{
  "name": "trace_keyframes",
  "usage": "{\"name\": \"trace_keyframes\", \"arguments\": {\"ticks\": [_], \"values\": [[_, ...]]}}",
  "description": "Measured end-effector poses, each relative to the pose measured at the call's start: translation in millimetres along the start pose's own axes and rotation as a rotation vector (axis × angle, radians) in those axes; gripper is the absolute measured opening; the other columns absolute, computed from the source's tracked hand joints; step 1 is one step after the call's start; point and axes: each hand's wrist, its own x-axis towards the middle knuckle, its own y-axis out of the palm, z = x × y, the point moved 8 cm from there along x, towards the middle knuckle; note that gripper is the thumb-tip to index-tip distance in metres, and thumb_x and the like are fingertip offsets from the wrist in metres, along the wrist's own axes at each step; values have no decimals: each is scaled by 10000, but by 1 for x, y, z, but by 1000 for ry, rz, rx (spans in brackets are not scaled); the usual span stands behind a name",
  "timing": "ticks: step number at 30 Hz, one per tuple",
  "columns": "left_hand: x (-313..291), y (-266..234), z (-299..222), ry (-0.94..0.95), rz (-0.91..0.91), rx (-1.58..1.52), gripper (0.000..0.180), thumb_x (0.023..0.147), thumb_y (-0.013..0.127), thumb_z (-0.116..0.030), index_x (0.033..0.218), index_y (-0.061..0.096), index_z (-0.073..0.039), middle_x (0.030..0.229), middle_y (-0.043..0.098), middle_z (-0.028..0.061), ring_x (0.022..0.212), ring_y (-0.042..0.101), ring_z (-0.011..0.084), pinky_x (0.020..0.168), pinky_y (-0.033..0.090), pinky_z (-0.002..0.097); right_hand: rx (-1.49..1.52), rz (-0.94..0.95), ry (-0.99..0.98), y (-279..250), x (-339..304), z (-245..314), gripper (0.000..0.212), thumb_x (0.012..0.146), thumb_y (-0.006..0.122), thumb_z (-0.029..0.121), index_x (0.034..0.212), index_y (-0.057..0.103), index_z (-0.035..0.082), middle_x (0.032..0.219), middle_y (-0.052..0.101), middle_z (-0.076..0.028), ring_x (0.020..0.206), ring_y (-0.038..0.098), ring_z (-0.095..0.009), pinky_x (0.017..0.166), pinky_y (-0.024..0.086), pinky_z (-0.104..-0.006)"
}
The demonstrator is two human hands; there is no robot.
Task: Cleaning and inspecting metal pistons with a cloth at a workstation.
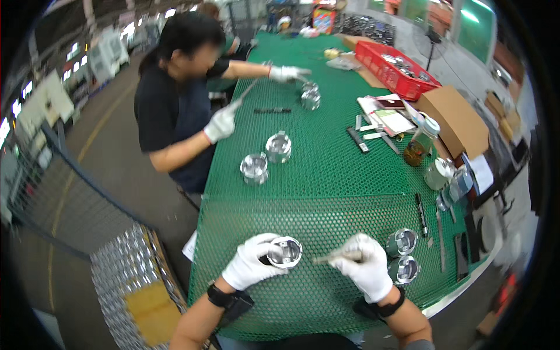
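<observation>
My gloved left hand (251, 262) is wrapped round the side of a shiny metal piston (284, 252), whose hollow inside faces up toward me. To the right, my gloved right hand (366, 265) is closed on a slim tan hand tool (335, 256). The tool's tip points left toward the piston, with a gap between them; it is blurred, so its exact kind does not show. Just beyond that hand, two more pistons stand on the green mesh mat: an upper one (402, 242) and a lower one (404, 269).
Across the green mat (326, 175), a gloved co-worker (181, 99) holds a thin tool near several pistons (279, 147). Along the right edge lie a black marker (421, 214), a flat file (441, 242) and jars (421, 143). A red crate (373, 55) stands farther back. Stacked metal parts (116, 274) sit lower left.
</observation>
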Motion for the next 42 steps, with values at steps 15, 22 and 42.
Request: {"name": "trace_keyframes", "arguments": {"ticks": [15, 22, 42], "values": [[227, 17, 102, -314, -275, 611, 772, 655, 867, -229, 1344, 579, -32, 1280, 663, 178, 1131, 654, 303, 968, 545, 379, 143, -14, 45, -55, -141, 13, 274, 925, 715, 110, 1195, 762, 113, 943, 759, -37, 748, 715, -147, 689, 574, -290], [169, 246, -109, 472, 559, 382, 988, 648, 826, -164, 1541, 407, -107, 1575, 365, 274, 1432, 407, 452, 1213, 338, 498, 43, 77, 145, -56, -167, -15, 271, 952, 709, 265, 1197, 780, 173, 946, 664, -46, 867, 678, -214, 797, 570, -323], [45, 69, -52, 158, 520, 242, 735, 753, 869, -141, 1416, 555, -106, 1297, 614, 167, 1162, 644, 347, 1007, 532, 416, 133, -51, 240, -15, -53, -2, 219, 869, 777, 88, 1082, 778, 33, 803, 761, -85, 644, 702, -116, 605, 550, -261]]}}
